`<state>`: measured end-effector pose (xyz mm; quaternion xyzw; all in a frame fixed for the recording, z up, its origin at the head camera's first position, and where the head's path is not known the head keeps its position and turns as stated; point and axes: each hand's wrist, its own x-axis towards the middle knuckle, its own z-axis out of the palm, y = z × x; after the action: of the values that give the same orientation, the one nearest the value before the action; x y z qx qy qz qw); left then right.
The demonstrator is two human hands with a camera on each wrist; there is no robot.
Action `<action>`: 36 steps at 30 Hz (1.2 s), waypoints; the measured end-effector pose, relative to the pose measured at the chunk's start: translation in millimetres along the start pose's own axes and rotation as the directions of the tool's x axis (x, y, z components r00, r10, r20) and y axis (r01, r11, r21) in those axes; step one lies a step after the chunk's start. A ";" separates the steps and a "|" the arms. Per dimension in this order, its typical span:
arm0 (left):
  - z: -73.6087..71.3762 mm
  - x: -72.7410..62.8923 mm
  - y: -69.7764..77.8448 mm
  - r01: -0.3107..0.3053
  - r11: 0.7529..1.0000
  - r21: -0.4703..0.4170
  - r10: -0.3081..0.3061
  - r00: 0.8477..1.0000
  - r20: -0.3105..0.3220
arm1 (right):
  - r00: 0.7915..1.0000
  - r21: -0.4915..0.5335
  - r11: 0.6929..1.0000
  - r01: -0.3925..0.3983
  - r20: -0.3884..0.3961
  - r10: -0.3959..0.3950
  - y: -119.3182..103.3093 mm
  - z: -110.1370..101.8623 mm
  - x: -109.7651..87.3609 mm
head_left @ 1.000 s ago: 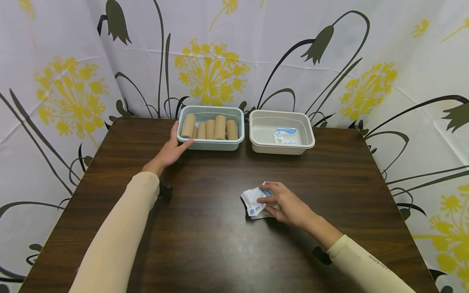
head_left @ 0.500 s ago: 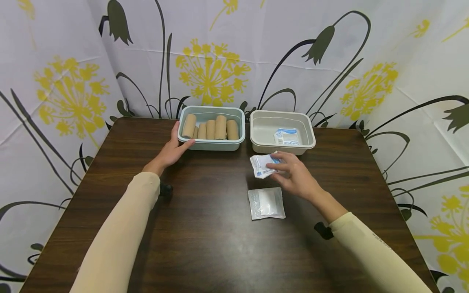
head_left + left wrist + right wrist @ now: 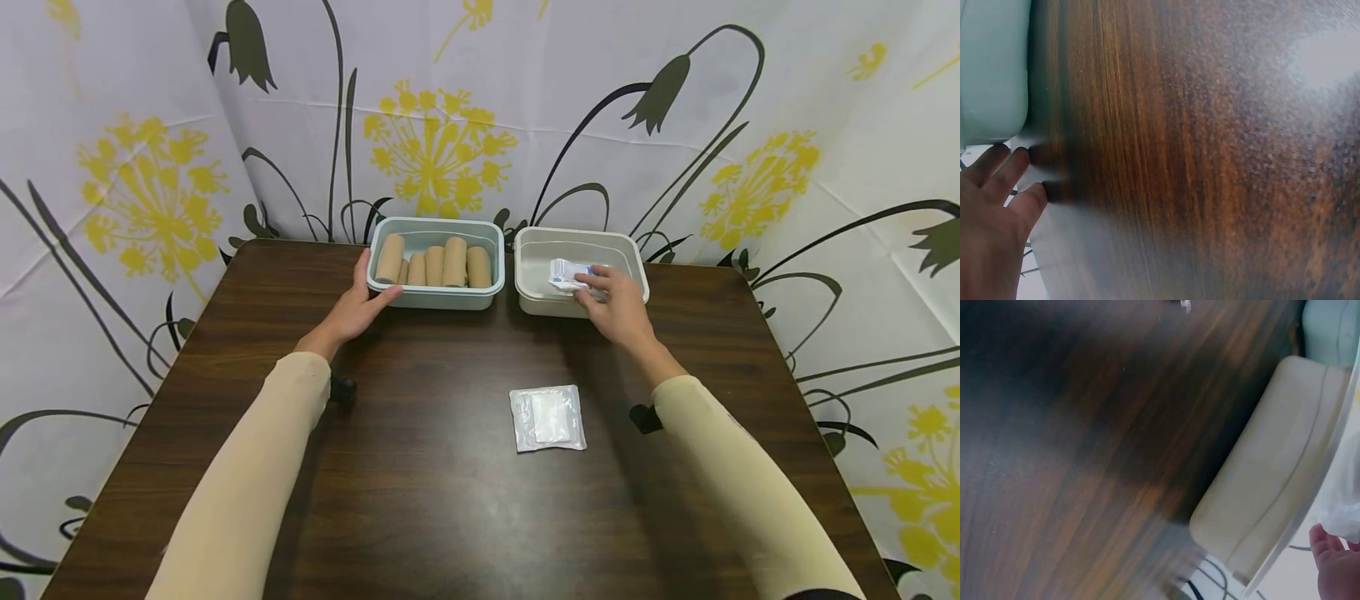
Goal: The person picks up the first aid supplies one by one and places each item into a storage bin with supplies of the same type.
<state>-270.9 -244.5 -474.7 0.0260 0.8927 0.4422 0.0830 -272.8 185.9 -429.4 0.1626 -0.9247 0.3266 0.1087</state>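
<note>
My right hand (image 3: 617, 308) pinches a wrapped gauze pad packet (image 3: 564, 273) with blue print, inside the cream bin (image 3: 551, 305). In the right wrist view, the fingertips (image 3: 1317, 534) meet a whitish wrapper (image 3: 1341, 520) beyond the bin's rim. On the table, nearer me, lies another wrapped gauze pad (image 3: 548, 418), flat, a white square showing through its clear side. My left hand (image 3: 351, 310) rests against the left end of the pale blue bin (image 3: 442, 298), thumb at its front rim, fingers straight along its side. Several tan rolls (image 3: 454, 262) lie in that bin.
Both bins stand side by side at the back of the dark wooden table (image 3: 420, 500). A white curtain (image 3: 570, 50) with printed flowers hangs close behind it and along both sides.
My right hand has lifted the blue-printed packet off the table and carried it up into the cream bin, uncovering the flat gauze pad. The left hand has stayed at the blue bin.
</note>
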 end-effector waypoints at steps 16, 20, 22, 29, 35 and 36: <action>2.8 2.1 0.0 0.001 1.000 0.013 -0.001 1.000 0.003 | 0.989 -0.035 0.989 -0.145 -0.016 0.144 10.3 13.4 23.1; 2.9 2.0 1.1 -0.002 1.000 0.011 0.002 1.000 0.003 | 0.990 -0.025 0.990 -0.138 -0.005 0.138 11.6 11.2 17.3; 2.7 2.1 1.4 -0.005 1.000 0.013 0.005 1.000 0.002 | 0.992 -0.020 0.992 -0.126 0.001 0.126 12.6 8.9 12.5; 1.4 2.2 0.7 -0.005 1.000 0.015 0.005 1.000 0.002 | 1.000 -0.021 1.000 0.008 -0.006 -0.008 13.9 -1.2 -10.5; 0.3 1.4 -1.0 0.011 1.000 0.014 -0.010 1.000 -0.008 | 0.980 0.001 0.980 0.201 -0.006 -0.201 4.1 -4.9 -40.4; 0.2 1.3 -1.3 0.014 1.000 0.011 -0.014 1.000 -0.010 | 0.972 0.008 0.972 0.236 0.002 -0.236 1.8 -4.7 -46.2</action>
<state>-272.1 -245.0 -476.0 0.0182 0.8958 0.4365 0.0816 -230.3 200.9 -441.0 0.2722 -0.8977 0.3148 0.1448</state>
